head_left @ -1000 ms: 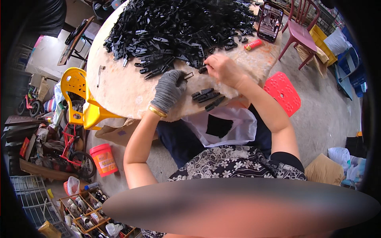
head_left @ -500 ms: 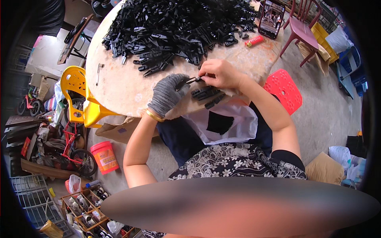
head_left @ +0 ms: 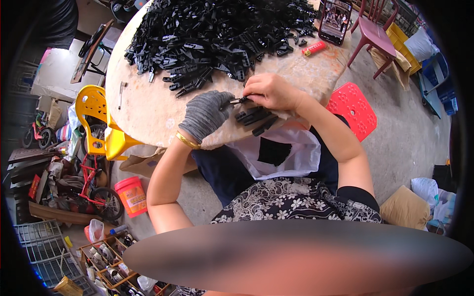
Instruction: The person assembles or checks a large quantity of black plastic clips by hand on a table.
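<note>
My left hand (head_left: pixel 205 116), in a grey knitted glove, is closed around a small dark piece with a shiny metal part. The bare fingers of my right hand (head_left: pixel 272 92) pinch a small black plastic clip (head_left: pixel 241 100) at the other end of it, so both hands meet over the table's near edge. Exactly how the parts join is too small to tell. Several black clips (head_left: pixel 253 116) lie side by side just below my right hand. A large heap of similar black pieces (head_left: pixel 207 39) covers the far part of the round table (head_left: pixel 148 113).
An open white bag (head_left: pixel 307 157) with black contents rests on my lap. On the table, a phone (head_left: pixel 335 22) stands by a red lighter (head_left: pixel 314 48), and a thin metal tool (head_left: pixel 121 94) lies left. A yellow chair (head_left: pixel 118 142), red stool (head_left: pixel 353 111) and red bucket (head_left: pixel 131 196) surround me.
Both hands stay together on the small piece, shifted very slightly left. The gap between them has narrowed a little. My view has tilted slightly; the heap looks the same.
</note>
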Tool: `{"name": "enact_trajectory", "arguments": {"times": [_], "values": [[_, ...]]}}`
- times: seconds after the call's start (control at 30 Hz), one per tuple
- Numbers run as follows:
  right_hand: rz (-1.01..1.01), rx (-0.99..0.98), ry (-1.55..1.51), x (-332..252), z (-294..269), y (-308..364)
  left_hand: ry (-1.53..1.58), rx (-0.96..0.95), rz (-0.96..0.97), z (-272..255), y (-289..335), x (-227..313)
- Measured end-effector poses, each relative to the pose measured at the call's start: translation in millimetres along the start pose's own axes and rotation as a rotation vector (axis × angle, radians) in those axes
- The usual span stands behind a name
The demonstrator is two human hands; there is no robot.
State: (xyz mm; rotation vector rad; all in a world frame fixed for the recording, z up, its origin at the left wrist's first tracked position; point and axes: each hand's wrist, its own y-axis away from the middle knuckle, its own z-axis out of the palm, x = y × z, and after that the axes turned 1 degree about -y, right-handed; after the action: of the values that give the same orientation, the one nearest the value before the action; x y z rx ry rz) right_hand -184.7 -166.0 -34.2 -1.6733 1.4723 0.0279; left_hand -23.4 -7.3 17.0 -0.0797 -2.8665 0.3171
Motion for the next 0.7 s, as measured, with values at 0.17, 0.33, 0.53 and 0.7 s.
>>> {"name": "enact_trajectory", "arguments": {"times": [0.17, 0.33, 0.53, 0.7], "values": [[-0.006, 0.007, -0.015, -0.8, 2.1, -1.5, 0.018, -0.126, -0.051, -4.2, -6.7, -4.5], [-0.004, 0.001, -0.008, 0.5, 1.0, -1.3, -0.005, -0.205, -0.069, -10.7, -13.2, 0.4], [-0.035, -0.011, 0.051, 1.9, -0.6, 1.0, -0.2, -0.256, -0.006, -16.3, -24.1, 12.5], [-0.073, 0.002, 0.065, 2.3, 5.9, -0.8, -0.195, -0.262, 0.1, -7.3, -33.5, 2.8]]}}
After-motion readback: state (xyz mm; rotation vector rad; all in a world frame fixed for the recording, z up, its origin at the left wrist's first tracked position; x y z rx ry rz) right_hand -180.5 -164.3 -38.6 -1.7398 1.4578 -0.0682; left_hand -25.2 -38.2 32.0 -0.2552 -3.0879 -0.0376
